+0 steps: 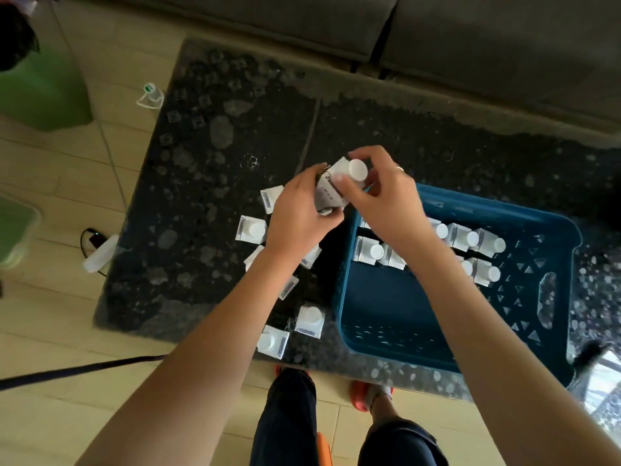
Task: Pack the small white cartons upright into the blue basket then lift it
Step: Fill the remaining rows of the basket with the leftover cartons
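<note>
Both hands hold one small white carton with a round white cap, above the table just left of the blue basket. My left hand grips its lower side and my right hand pinches its top near the cap. Several cartons stand upright in the basket's far half. More loose cartons stand on the dark stone table left of the basket, some hidden under my left forearm; two are near the front edge.
A grey sofa runs along the far side of the table. A green bin stands on the tiled floor at left, with a cable and charger by the table's left edge. My legs and orange shoes show below.
</note>
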Motion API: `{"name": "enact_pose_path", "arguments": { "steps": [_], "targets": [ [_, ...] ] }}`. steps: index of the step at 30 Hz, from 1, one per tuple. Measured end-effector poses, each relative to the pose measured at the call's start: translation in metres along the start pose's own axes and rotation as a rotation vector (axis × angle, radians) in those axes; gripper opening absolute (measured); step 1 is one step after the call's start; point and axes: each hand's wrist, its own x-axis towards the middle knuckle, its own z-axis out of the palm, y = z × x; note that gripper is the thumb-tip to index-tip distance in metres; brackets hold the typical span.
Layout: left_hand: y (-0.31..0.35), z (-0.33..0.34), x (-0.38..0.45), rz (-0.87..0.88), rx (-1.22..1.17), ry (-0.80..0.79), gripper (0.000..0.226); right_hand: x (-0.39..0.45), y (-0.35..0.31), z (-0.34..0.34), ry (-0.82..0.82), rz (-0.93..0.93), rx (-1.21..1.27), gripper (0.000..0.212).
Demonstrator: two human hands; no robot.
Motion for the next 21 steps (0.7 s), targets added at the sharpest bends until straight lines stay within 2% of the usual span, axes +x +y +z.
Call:
{"name": "enact_pose_path", "arguments": {
  "steps": [3, 5, 7, 9, 11, 13, 15, 18, 21],
  "targets": [
    [0.014, -0.005, -0.001, 0.079, 0.020, -0.086, 0.066, -0.019, 0.013, -0.034, -0.255, -0.105, -0.010, 0.076],
    [0.026, -0.008, -0.001, 0.164, 0.072, -0.147, 0.065, -0.025, 0.018, -0.044, -0.332, -0.151, -0.013, 0.080],
    [0.034, -0.009, -0.001, 0.218, 0.124, -0.186, 0.065, -0.029, 0.017, -0.051, -0.264, -0.162, -0.007, 0.066],
    [0.036, -0.006, -0.002, 0.158, 0.065, -0.215, 0.073, -0.034, 0.013, -0.061, -0.147, -0.136, -0.007, 0.059],
    [0.034, -0.001, -0.004, -0.009, -0.041, -0.259, 0.090, -0.045, 0.012, -0.076, -0.026, -0.071, 0.001, 0.058],
    [0.030, 0.006, -0.009, -0.221, -0.063, -0.341, 0.096, -0.060, 0.017, -0.093, 0.057, 0.005, 0.009, 0.057],
    [0.027, 0.018, -0.015, -0.355, -0.082, -0.354, 0.080, -0.076, 0.028, -0.107, 0.048, 0.079, -0.025, 0.057],
    [0.031, 0.040, -0.025, -0.379, -0.181, -0.285, 0.040, -0.095, 0.050, -0.106, -0.100, 0.193, -0.077, 0.059],
    [0.031, 0.057, -0.041, -0.327, -0.122, -0.292, 0.041, -0.108, 0.074, -0.077, -0.226, 0.260, -0.077, 0.059]
  ]
}}
